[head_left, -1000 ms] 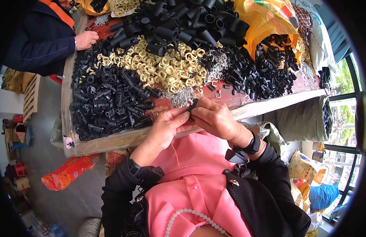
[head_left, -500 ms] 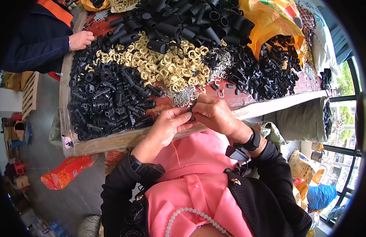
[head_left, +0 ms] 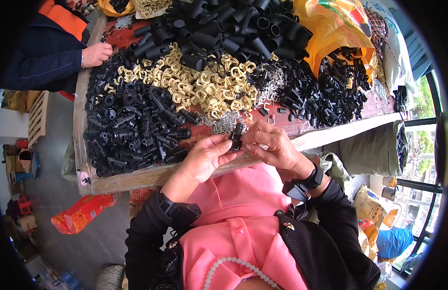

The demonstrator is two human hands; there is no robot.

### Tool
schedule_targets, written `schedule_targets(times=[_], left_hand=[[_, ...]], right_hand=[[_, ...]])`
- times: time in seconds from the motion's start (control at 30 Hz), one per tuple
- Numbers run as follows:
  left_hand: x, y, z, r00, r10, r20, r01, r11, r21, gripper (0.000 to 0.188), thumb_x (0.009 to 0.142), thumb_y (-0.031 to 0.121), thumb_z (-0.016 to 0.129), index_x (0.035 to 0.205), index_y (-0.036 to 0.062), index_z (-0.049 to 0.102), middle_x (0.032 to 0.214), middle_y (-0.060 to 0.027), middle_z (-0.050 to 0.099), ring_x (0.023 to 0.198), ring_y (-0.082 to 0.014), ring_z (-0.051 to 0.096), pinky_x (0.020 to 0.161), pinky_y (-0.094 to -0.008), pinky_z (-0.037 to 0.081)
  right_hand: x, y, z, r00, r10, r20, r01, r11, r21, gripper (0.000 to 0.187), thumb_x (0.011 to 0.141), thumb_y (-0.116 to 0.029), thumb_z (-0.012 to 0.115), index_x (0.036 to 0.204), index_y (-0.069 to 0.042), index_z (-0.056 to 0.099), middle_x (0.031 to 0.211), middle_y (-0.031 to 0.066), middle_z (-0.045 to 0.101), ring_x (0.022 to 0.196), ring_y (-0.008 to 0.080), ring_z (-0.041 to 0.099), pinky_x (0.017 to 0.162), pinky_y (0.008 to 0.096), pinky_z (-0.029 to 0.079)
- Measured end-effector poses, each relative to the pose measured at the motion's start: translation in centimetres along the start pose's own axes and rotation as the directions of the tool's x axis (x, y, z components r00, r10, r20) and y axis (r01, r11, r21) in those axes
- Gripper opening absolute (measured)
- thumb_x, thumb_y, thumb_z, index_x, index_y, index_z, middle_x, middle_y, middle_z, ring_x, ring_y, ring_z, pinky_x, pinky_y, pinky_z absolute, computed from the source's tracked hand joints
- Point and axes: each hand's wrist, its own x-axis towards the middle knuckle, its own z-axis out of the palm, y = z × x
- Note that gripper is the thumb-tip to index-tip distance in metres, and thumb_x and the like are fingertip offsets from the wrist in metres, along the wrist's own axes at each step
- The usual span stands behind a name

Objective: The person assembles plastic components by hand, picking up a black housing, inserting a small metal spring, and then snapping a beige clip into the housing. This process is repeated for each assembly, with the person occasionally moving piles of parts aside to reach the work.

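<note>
My left hand [head_left: 204, 153] pinches a small black plastic fitting [head_left: 237, 134] between thumb and fingers, just over the table's near edge. The fitting stands roughly upright and looks like the pieces in the heap of black fittings [head_left: 132, 123] to the left. Close against its right side is my right hand [head_left: 277, 149], thumb and fingers pressed together; whatever lies between those fingertips is hidden. Just beyond both hands lies a small pile of metal wire pieces [head_left: 226, 122]. Behind that spreads a heap of cream-yellow plastic clips [head_left: 212, 89].
Black tubes [head_left: 219, 34] fill the far side of the red table [head_left: 308, 116], edged with wood [head_left: 132, 182]. Small black pieces [head_left: 315, 94] spill near a yellow sack [head_left: 325, 24]. At the far left rests another person's hand [head_left: 96, 54]. A grey-green sack [head_left: 366, 150] stands right.
My right hand has drawn slightly right, turning its fingers off the top of the black fitting, which now shows more fully. My left hand still grips it.
</note>
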Motion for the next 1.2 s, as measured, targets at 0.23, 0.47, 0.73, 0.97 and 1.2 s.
schedule_targets(times=[0.23, 0.47, 0.73, 0.97, 1.2], left_hand=[[0.1, -0.6, 0.1, 1.000, 0.005, -0.024, -0.006, 0.999, -0.031, 0.025, 0.084, 0.008, 0.047, 0.108, 0.0012, 0.048, 0.102, -0.0071, 0.055, 0.090, -0.0164, 0.055, 0.080, -0.0294, 0.046], [0.5, -0.7, 0.0, 0.999, 0.040, 0.036, -0.035, 0.991, -0.131, 0.022, 0.084, 0.007, 0.048, 0.105, 0.0005, 0.050, 0.101, -0.0080, 0.054, 0.092, -0.0174, 0.054, 0.083, -0.0321, 0.045], [0.5, -0.8, -0.6, 0.999, 0.035, 0.024, -0.032, 0.992, -0.121, 0.022, 0.084, 0.008, 0.047, 0.104, 0.0017, 0.051, 0.100, -0.0067, 0.055, 0.091, -0.0163, 0.054, 0.082, -0.0312, 0.045], [0.4, -0.2, 0.3, 0.999, 0.023, 0.043, -0.017, 0.992, -0.126, 0.021, 0.084, 0.008, 0.047, 0.104, 0.0019, 0.051, 0.099, -0.0059, 0.055, 0.090, -0.0157, 0.054, 0.081, -0.0308, 0.046], [0.5, -0.7, -0.2, 0.999, 0.036, 0.025, -0.032, 0.992, -0.124, 0.021, 0.084, 0.008, 0.046, 0.104, 0.0018, 0.051, 0.099, -0.0057, 0.055, 0.089, -0.0153, 0.055, 0.081, -0.0309, 0.046]], right_hand=[[-0.3, 0.2, 0.5, 0.991, -0.137, 0.011, 0.137, 0.977, -0.165, 0.022, 0.068, -0.011, 0.064, 0.089, -0.004, 0.058, 0.074, 0.0087, 0.052, 0.066, 0.0249, 0.054, 0.056, 0.0327, 0.045], [-0.3, -0.2, 1.1, 0.996, -0.014, 0.085, 0.027, 0.988, -0.154, 0.023, 0.071, -0.011, 0.063, 0.092, -0.003, 0.058, 0.076, 0.0099, 0.053, 0.066, 0.0265, 0.055, 0.056, 0.0341, 0.045], [-0.1, 0.3, 1.0, 0.987, 0.037, 0.155, -0.048, 0.996, 0.071, 0.026, 0.072, -0.013, 0.061, 0.095, -0.002, 0.056, 0.075, 0.0102, 0.052, 0.064, 0.0272, 0.055, 0.056, 0.0338, 0.045], [-0.1, 0.2, 1.1, 0.996, 0.075, 0.049, -0.078, 0.995, 0.064, 0.027, 0.075, -0.014, 0.061, 0.097, 0.001, 0.055, 0.074, 0.0116, 0.053, 0.065, 0.0251, 0.057, 0.055, 0.0322, 0.044], [-0.1, -0.6, 1.1, 0.981, 0.148, 0.127, -0.144, 0.989, -0.042, 0.030, 0.073, -0.013, 0.060, 0.100, -0.001, 0.053, 0.082, 0.0129, 0.053, 0.070, 0.0283, 0.058, 0.060, 0.0334, 0.047]])
